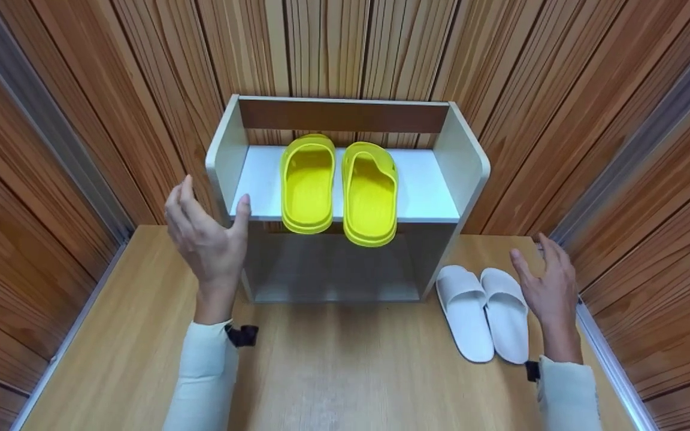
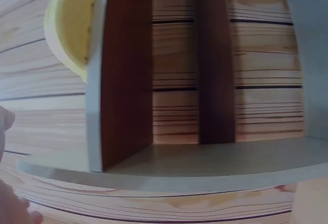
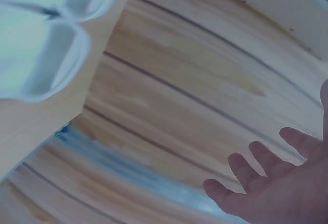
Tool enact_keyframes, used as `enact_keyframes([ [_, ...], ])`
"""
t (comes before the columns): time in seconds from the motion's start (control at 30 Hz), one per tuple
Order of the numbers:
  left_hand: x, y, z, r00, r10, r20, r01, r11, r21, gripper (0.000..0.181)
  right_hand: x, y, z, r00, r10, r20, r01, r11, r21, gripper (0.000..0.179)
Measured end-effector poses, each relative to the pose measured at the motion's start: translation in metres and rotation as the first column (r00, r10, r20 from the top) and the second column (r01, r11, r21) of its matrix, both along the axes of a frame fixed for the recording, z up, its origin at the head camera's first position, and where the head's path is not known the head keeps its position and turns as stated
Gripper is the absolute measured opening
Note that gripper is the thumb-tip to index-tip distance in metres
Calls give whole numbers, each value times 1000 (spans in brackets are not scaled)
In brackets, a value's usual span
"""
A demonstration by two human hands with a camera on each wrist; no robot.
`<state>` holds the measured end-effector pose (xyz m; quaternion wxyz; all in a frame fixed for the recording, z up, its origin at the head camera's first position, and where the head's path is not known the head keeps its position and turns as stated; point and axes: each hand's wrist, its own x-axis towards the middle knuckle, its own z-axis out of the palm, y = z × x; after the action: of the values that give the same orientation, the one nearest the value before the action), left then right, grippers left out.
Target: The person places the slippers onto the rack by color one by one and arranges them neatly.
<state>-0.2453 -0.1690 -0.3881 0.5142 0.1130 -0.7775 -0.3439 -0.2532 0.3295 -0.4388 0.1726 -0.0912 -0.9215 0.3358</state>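
Side by side on the upper shelf of a small white rack (image 1: 468,158) sit two yellow clogs (image 1: 308,191), their heel ends jutting past the shelf's front edge. My left hand (image 1: 210,239) is beside the rack's left side panel, fingers spread and holding nothing. In the left wrist view, one clog (image 2: 69,26) shows over the shelf edge, and only bits of the hand appear at the left. A pair of white slippers (image 1: 468,317) lies on the floor to the right of the rack. My right hand (image 1: 551,287) hovers just right of them, fingers apart and holding nothing.
The rack's lower compartment (image 1: 336,269) opens toward me below the clogs. Wood-plank walls (image 1: 327,48) rise behind and on both sides. Metal strips (image 1: 614,371) edge the light wooden floor (image 1: 345,371).
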Motion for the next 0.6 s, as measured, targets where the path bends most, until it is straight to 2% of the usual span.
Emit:
enact_keyframes([
  [0.1, -3, -4, -4, 990, -89, 111, 74, 988, 136, 82, 5, 13, -9, 996, -37, 79, 37, 999, -3, 85],
  [0.17, -5, -8, -5, 969, -162, 185, 119, 967, 224, 85, 9, 20, -15, 989, -56, 138, 57, 998, -6, 90],
  [0.23, -8, -12, -6, 939, -243, 243, 166, 940, 298, 86, 11, 26, -23, 979, -70, 191, 73, 997, -9, 94],
  [0.33, -12, -19, -6, 877, -346, 335, 213, 902, 375, 91, 15, 33, -33, 965, -78, 252, 85, 996, -17, 97],
  [0.47, -16, -27, -8, 802, -476, 361, 274, 830, 486, 97, 19, 39, -45, 945, -70, 320, 99, 992, -76, 100],
  [0.53, -18, -31, -9, 776, -528, 345, 299, 790, 535, 97, 21, 41, -51, 933, -58, 356, 111, 985, -131, 102],
  [0.6, -19, -34, -11, 758, -564, 328, 315, 757, 572, 91, 22, 43, -58, 919, -47, 391, 129, 974, -187, 104],
])
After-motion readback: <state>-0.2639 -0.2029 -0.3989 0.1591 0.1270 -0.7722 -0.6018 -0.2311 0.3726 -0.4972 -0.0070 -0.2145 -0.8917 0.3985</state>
